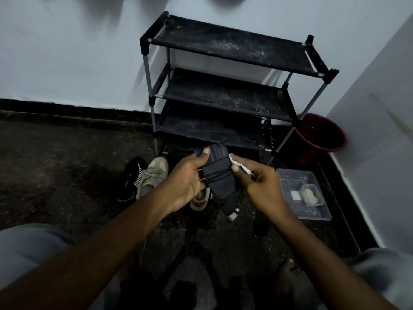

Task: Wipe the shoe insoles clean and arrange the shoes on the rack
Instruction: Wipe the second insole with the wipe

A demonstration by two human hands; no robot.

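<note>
Wiping looks like the step in hand; left hand [190,182] grip clamped round the dark shoe [220,175], thumb over its top edge, held in the air just in front of the bottom shelf of the rack [223,92]; right hand [261,186] grip pinched on a white wipe [238,163] at the shoe's right edge, thumb on the upper; can't tell whether the insole faces the camera, too dark; my take: turn the opening up toward the light, steady the heel with the left, push the wipe inside and stroke toe to heel, refold to a clean face when it greys; all three rack shelves bare and dusty, so nothing arranged yet; black shoe [131,180] and beige sneaker [154,175] on the floor front-left of the rack, touching; tan shoe [201,198] on the floor below the held one; red bucket [321,135] just right of the rack; clear tub [297,182] front-right of it.
</note>
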